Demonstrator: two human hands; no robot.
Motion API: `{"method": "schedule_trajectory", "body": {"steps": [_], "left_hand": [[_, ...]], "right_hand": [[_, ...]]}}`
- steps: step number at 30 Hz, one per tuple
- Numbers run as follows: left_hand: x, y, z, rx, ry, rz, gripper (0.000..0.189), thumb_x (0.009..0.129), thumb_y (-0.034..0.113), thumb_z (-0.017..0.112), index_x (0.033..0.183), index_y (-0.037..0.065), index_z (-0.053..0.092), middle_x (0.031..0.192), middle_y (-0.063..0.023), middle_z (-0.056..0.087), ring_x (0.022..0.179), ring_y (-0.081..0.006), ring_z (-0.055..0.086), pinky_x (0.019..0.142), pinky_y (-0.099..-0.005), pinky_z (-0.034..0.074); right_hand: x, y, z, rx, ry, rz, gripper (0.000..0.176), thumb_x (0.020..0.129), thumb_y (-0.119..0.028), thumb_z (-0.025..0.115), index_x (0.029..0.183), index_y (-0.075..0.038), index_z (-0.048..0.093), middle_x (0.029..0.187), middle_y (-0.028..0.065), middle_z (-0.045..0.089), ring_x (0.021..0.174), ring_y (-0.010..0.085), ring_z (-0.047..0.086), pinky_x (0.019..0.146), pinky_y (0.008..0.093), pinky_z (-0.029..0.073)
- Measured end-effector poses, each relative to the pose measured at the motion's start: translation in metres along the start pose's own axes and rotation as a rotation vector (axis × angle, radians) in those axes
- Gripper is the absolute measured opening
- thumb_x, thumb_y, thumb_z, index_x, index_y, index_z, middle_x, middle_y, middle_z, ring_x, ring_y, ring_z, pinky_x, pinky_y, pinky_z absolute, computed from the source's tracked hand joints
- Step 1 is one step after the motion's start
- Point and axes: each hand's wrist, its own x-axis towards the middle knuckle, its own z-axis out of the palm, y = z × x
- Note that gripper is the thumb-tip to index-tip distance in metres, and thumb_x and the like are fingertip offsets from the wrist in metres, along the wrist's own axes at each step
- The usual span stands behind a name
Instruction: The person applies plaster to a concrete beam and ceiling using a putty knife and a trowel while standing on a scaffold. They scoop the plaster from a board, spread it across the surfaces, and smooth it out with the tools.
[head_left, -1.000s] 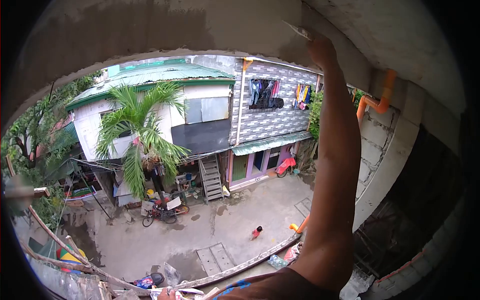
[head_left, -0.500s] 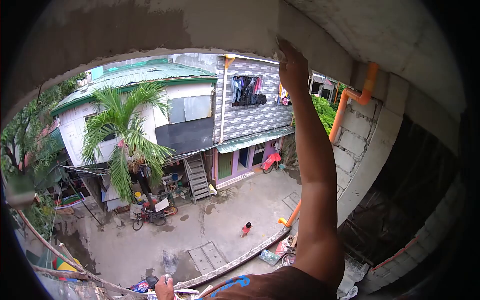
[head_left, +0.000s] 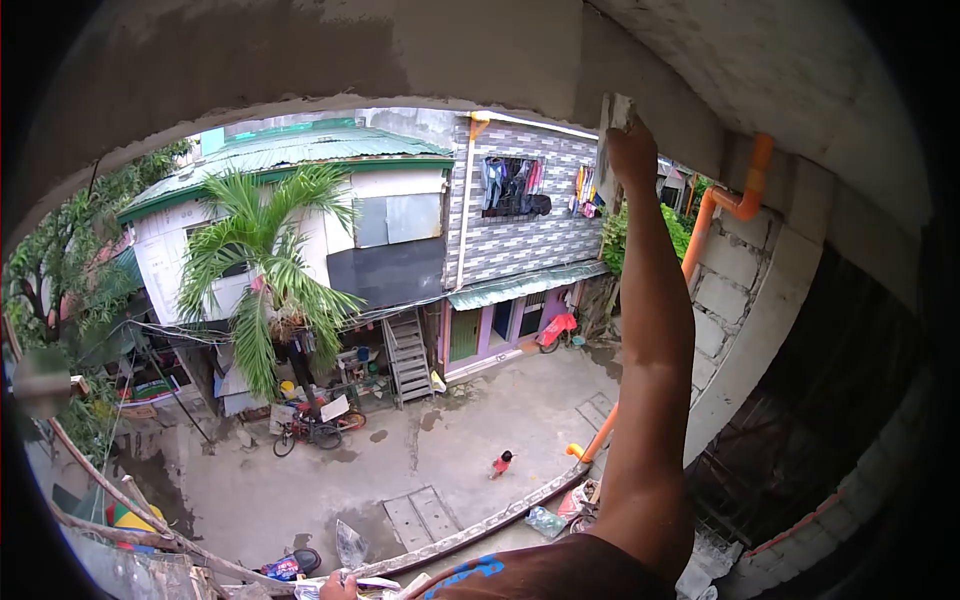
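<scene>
My right arm is stretched up to the concrete beam overhead. At its lower edge my right hand point(head_left: 632, 155) is closed round a plastering trowel point(head_left: 604, 150), its flat, thin blade standing nearly upright. Darker, wet-looking plaster point(head_left: 300, 55) covers part of the beam point(head_left: 490, 50) to the left of the trowel. Low in the view, my left hand point(head_left: 338, 587) shows only in part near the ledge, its fingers curled; I cannot tell what it holds.
A curved ledge point(head_left: 470, 540) runs below me, with a concrete yard point(head_left: 400, 460) far down. Orange pipe point(head_left: 700, 230) climbs the block wall point(head_left: 725, 290) at right. A small person point(head_left: 502, 463) stands in the yard. A palm point(head_left: 265, 250) and houses face me.
My right hand has come away from the beam's face and dropped slightly, turning the trowel so its blade shows. The view has shifted a little left; my left hand sits lower.
</scene>
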Motion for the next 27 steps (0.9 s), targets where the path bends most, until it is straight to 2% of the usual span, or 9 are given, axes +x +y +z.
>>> {"method": "schedule_trajectory", "body": {"steps": [2, 4, 8, 12, 16, 18, 20, 22, 27], "left_hand": [[-0.009, -0.003, 0.001, 0.036, 0.063, 0.024, 0.023, 0.089, 0.020, 0.054, 0.103, 0.007, 0.066, 0.088, -0.0220, 0.065, 0.079, -0.0392, 0.063, 0.068, -0.0501, 0.050], [-0.020, -0.007, 0.002, 0.120, 0.225, 0.101, 0.021, 0.089, 0.020, 0.055, 0.101, 0.007, 0.066, 0.083, -0.0209, 0.066, 0.074, -0.0383, 0.064, 0.064, -0.0498, 0.050], [-0.040, -0.032, 0.024, 0.086, -0.004, -0.038, 0.019, 0.087, 0.017, 0.054, 0.099, 0.008, 0.067, 0.082, -0.0197, 0.066, 0.074, -0.0378, 0.064, 0.064, -0.0494, 0.050], [-0.059, -0.054, 0.049, 0.131, -0.059, -0.033, 0.018, 0.086, 0.014, 0.054, 0.098, 0.008, 0.067, 0.081, -0.0185, 0.066, 0.073, -0.0373, 0.064, 0.064, -0.0490, 0.051], [-0.067, -0.080, 0.090, 0.182, 0.021, 0.028, 0.020, 0.084, 0.009, 0.054, 0.099, 0.009, 0.067, 0.081, -0.0176, 0.066, 0.070, -0.0362, 0.063, 0.061, -0.0474, 0.050], [-0.077, -0.082, 0.093, 0.111, -0.019, -0.040, 0.020, 0.085, 0.011, 0.053, 0.100, 0.008, 0.067, 0.084, -0.0182, 0.066, 0.075, -0.0366, 0.063, 0.064, -0.0483, 0.050], [-0.082, -0.081, 0.091, 0.059, -0.040, -0.086, 0.021, 0.086, 0.012, 0.053, 0.101, 0.007, 0.067, 0.088, -0.0187, 0.066, 0.080, -0.0369, 0.062, 0.068, -0.0493, 0.050], [-0.084, -0.080, 0.087, 0.024, -0.055, -0.111, 0.022, 0.088, 0.014, 0.052, 0.102, 0.006, 0.067, 0.091, -0.0192, 0.066, 0.085, -0.0373, 0.062, 0.071, -0.0503, 0.050], [-0.080, -0.070, 0.073, -0.044, -0.043, -0.140, 0.023, 0.089, 0.015, 0.051, 0.102, 0.005, 0.067, 0.094, -0.0197, 0.065, 0.088, -0.0375, 0.062, 0.074, -0.0510, 0.050]], "right_hand": [[0.044, 0.016, 0.012, 0.028, -0.051, -0.042, 0.038, 0.077, -0.026, 0.058, 0.104, -0.001, 0.066, 0.101, 0.0277, 0.067, 0.098, 0.0445, 0.064, 0.086, 0.0487, 0.050], [0.073, 0.008, 0.023, 0.156, -0.156, 0.080, 0.028, 0.075, -0.020, 0.065, 0.092, 0.003, 0.065, 0.079, 0.0156, 0.064, 0.068, 0.0268, 0.060, 0.065, 0.0414, 0.046], [0.068, -0.036, 0.022, 0.516, -0.252, 0.295, 0.023, 0.075, -0.019, 0.067, 0.087, 0.000, 0.065, 0.073, 0.0088, 0.058, 0.063, 0.0196, 0.053, 0.060, 0.0404, 0.043], [0.072, -0.060, 0.052, 0.479, -0.247, 0.155, 0.023, 0.075, -0.018, 0.068, 0.089, 0.000, 0.065, 0.074, 0.0091, 0.058, 0.065, 0.0220, 0.057, 0.063, 0.0408, 0.045], [0.049, -0.140, 0.052, 0.364, -0.226, 0.127, 0.029, 0.075, -0.016, 0.065, 0.096, 0.004, 0.064, 0.078, 0.0111, 0.060, 0.066, 0.0252, 0.059, 0.066, 0.0408, 0.048], [0.038, -0.178, 0.057, 0.427, -0.232, 0.138, 0.032, 0.076, -0.019, 0.065, 0.097, 0.005, 0.065, 0.078, 0.0127, 0.062, 0.068, 0.0265, 0.061, 0.067, 0.0421, 0.049], [0.029, -0.211, 0.062, 0.271, -0.221, 0.020, 0.036, 0.075, -0.025, 0.066, 0.097, 0.004, 0.067, 0.083, 0.0177, 0.067, 0.075, 0.0304, 0.066, 0.071, 0.0436, 0.050], [0.003, -0.264, 0.053, 0.148, -0.234, -0.073, 0.041, 0.075, -0.029, 0.059, 0.100, 0.002, 0.070, 0.098, 0.0240, 0.070, 0.096, 0.0400, 0.067, 0.086, 0.0440, 0.053], [-0.062, -0.349, 0.040, 0.048, -0.276, -0.221, 0.041, 0.079, -0.023, 0.053, 0.113, -0.003, 0.066, 0.110, 0.0220, 0.068, 0.103, 0.0390, 0.065, 0.093, 0.0460, 0.050]]}}
